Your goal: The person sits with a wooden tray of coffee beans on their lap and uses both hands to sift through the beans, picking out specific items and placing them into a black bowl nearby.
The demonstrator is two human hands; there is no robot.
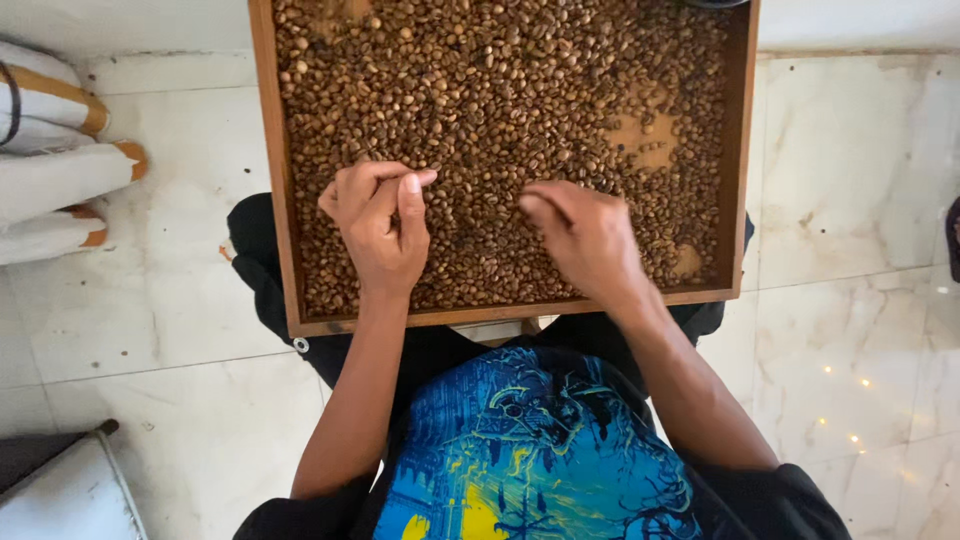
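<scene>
Partly cut off at frame top: wooden tray (268, 150) of beans (500, 90). Left hand (378, 228) curled, grip contents unclear (thumb raised); right hand (585, 238) blurred, grip indeterminate.

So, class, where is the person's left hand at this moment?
In the head view, the left hand rests curled on the brown beans in the wooden tray, near its left wall, with the right hand beside it.

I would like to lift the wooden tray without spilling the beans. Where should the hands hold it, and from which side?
Probably best by the two long side walls of the wooden tray, one of the hands on each, coming in from left and right at mid-length. The walls are raised and straight, so fingers can hook under them. The tray is wide, shallow and full of beans, so a grip on one edge would likely tilt it.
</scene>
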